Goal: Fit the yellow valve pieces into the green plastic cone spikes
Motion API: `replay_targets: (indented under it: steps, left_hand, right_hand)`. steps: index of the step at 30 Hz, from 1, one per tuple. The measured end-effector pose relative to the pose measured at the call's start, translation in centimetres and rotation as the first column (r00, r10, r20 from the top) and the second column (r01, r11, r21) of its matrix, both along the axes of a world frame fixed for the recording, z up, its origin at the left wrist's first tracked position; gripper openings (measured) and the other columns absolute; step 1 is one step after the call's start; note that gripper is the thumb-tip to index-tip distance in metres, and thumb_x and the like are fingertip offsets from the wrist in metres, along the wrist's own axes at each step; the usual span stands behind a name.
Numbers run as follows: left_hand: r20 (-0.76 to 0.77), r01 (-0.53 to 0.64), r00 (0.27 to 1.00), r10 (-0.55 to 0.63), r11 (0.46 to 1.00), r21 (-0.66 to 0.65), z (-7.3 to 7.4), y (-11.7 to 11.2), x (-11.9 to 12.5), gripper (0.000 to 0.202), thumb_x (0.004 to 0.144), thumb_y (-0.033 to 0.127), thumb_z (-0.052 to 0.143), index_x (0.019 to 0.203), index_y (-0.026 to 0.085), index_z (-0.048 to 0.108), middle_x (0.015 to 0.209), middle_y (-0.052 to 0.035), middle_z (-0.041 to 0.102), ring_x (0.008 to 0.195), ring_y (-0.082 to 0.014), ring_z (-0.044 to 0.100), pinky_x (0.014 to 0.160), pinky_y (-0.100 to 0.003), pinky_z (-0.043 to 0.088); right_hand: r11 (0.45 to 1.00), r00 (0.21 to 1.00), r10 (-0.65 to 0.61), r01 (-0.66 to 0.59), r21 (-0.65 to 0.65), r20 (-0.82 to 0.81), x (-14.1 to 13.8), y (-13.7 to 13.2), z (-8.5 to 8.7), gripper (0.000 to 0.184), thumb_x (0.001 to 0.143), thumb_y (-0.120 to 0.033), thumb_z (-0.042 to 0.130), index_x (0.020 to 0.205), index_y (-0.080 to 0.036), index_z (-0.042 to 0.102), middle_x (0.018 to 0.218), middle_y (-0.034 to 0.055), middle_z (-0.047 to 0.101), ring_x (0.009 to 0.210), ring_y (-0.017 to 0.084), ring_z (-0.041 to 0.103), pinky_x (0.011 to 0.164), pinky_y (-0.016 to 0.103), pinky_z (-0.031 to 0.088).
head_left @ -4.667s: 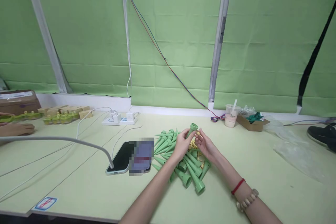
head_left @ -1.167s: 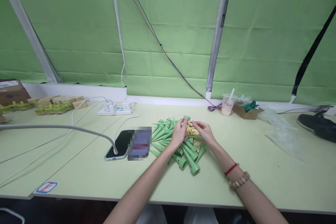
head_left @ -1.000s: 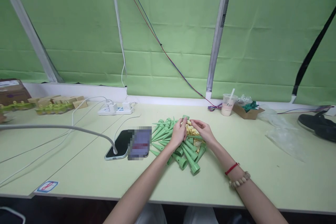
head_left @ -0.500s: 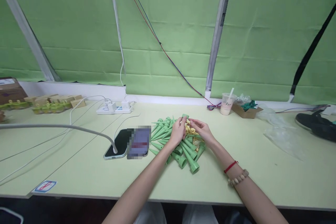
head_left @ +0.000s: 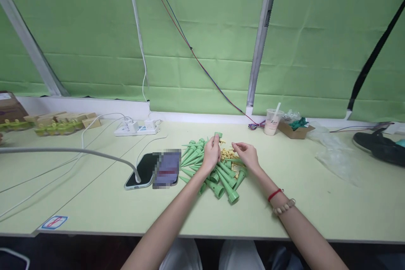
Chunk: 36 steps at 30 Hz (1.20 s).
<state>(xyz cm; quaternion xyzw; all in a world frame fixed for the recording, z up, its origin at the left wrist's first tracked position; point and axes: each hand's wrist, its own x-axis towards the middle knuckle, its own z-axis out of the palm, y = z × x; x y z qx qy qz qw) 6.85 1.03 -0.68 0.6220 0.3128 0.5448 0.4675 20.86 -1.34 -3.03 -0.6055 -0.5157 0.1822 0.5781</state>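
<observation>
My left hand (head_left: 211, 155) is closed round a green plastic cone (head_left: 217, 136) and holds it upright, its wide end sticking out above the fingers. My right hand (head_left: 247, 155) hovers just to the right, thumb and forefinger pinched together; whether they hold one of the small yellow pieces I cannot make out. Both hands are over a pile of green cones (head_left: 218, 177) lying on the pale green table (head_left: 95, 202). A small heap of yellow pieces (head_left: 228, 153) lies between the hands.
A phone (head_left: 148, 170) on a grey cable lies left of the pile. A white power strip (head_left: 135, 128), boxes with green parts (head_left: 60, 125), a drink cup (head_left: 272, 121), a cardboard tray (head_left: 295, 129), clear plastic (head_left: 338, 158) and a black shoe (head_left: 379, 146) stand along the back and right.
My hands have drawn slightly apart; the right hand moved off the cone's top to the right. The camera tilted a little, so the table sits higher in view.
</observation>
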Motion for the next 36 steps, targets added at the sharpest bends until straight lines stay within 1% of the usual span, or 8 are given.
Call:
replay_targets:
  steps: [3, 9, 14, 18, 22, 27, 31, 36]
  left_hand:
    - [-0.020, 0.022, 1.000, -0.022, 1.000, -0.002, 0.0, -0.2, 0.1, 0.042, 0.080, 0.057, 0.034, 0.063, 0.019, 0.036, 0.034, 0.0095, 0.031, 0.024, -0.0051, 0.030, 0.029, -0.018, 0.024]
    - [-0.082, 0.057, 0.995, -0.057, 0.998, -0.012, 0.4, -0.5, 0.0, 0.042, 0.078, 0.059, 0.036, 0.067, 0.019, 0.041, 0.033, 0.0100, 0.030, 0.023, -0.0051, 0.027, 0.029, -0.018, 0.020]
    - [-0.120, 0.096, 0.988, -0.093, 0.995, 0.018, 0.1, -0.4, 0.0, 0.044, 0.078, 0.060, 0.034, 0.064, 0.019, 0.038, 0.033, 0.0090, 0.032, 0.024, -0.0052, 0.028, 0.030, -0.018, 0.020]
    - [-0.132, 0.103, 0.986, -0.100, 0.994, 0.022, -0.4, -0.2, 0.2, 0.044, 0.079, 0.062, 0.030, 0.066, 0.020, 0.036, 0.034, 0.0090, 0.032, 0.026, -0.0056, 0.030, 0.031, -0.018, 0.022]
    - [-0.130, 0.150, 0.980, -0.151, 0.989, -0.020, -0.5, -0.1, 0.1, 0.046, 0.077, 0.064, 0.028, 0.069, 0.019, 0.037, 0.037, 0.0082, 0.033, 0.028, -0.0059, 0.030, 0.031, -0.018, 0.022]
    - [-0.178, 0.236, 0.957, -0.231, 0.972, 0.007, 0.1, 0.0, -0.1, 0.048, 0.078, 0.062, 0.029, 0.063, 0.018, 0.037, 0.039, 0.0069, 0.035, 0.034, -0.0051, 0.030, 0.036, -0.019, 0.024]
    - [-0.169, 0.277, 0.952, -0.256, 0.954, 0.112, 0.5, 0.1, -0.2, 0.045, 0.079, 0.059, 0.033, 0.064, 0.017, 0.038, 0.045, 0.0063, 0.035, 0.041, -0.0059, 0.032, 0.042, -0.020, 0.026]
    - [-0.179, 0.301, 0.947, -0.268, 0.934, 0.192, 0.7, 0.1, -0.1, 0.037, 0.083, 0.051, 0.033, 0.069, 0.017, 0.039, 0.058, 0.0041, 0.037, 0.053, -0.0080, 0.035, 0.052, -0.021, 0.031]
  right_hand:
    - [0.999, 0.993, 0.032, -0.036, -0.034, -0.111, 0.1, 0.0, 0.3, 0.047, 0.068, -0.058, 0.052, 0.082, -0.016, 0.068, 0.065, 0.0060, 0.068, 0.055, 0.015, 0.058, 0.057, 0.027, 0.043]
    - [0.965, 0.922, 0.257, -0.263, 0.017, -0.290, -1.0, -0.5, 1.7, 0.045, 0.068, -0.055, 0.055, 0.088, -0.017, 0.067, 0.082, 0.0063, 0.067, 0.058, 0.010, 0.055, 0.053, 0.021, 0.040]
    - [0.921, 0.862, 0.378, -0.388, 0.040, -0.337, -1.8, -0.7, 1.7, 0.034, 0.054, -0.044, 0.072, 0.071, -0.015, 0.066, 0.067, 0.0014, 0.065, 0.055, 0.009, 0.052, 0.055, 0.022, 0.040]
    - [0.893, 0.828, 0.431, -0.450, 0.035, -0.358, -1.8, -0.6, 1.5, 0.033, 0.059, -0.047, 0.069, 0.067, -0.015, 0.065, 0.067, 0.0021, 0.064, 0.056, 0.009, 0.053, 0.055, 0.021, 0.040]
    - [0.805, 0.686, 0.491, -0.593, -0.021, -0.537, -1.4, -0.6, 1.6, 0.046, 0.071, -0.057, 0.053, 0.073, -0.014, 0.067, 0.070, 0.0054, 0.065, 0.058, 0.010, 0.056, 0.052, 0.020, 0.041]
    - [0.672, 0.479, 0.554, -0.740, 0.025, -0.681, -1.2, -1.0, 1.7, 0.034, 0.073, -0.047, 0.059, 0.077, -0.013, 0.066, 0.068, 0.0021, 0.062, 0.060, 0.008, 0.057, 0.055, 0.017, 0.043]
    - [0.669, 0.374, 0.494, -0.740, 0.068, -0.784, -1.1, -1.0, 1.5, 0.030, 0.073, -0.042, 0.061, 0.080, -0.014, 0.065, 0.069, 0.0011, 0.062, 0.063, 0.008, 0.058, 0.054, 0.016, 0.044]
    - [0.676, 0.250, 0.421, -0.727, 0.118, -0.872, -1.0, -0.9, 1.4, 0.027, 0.070, -0.040, 0.065, 0.072, -0.013, 0.061, 0.063, -0.0016, 0.057, 0.059, 0.006, 0.055, 0.049, 0.014, 0.043]
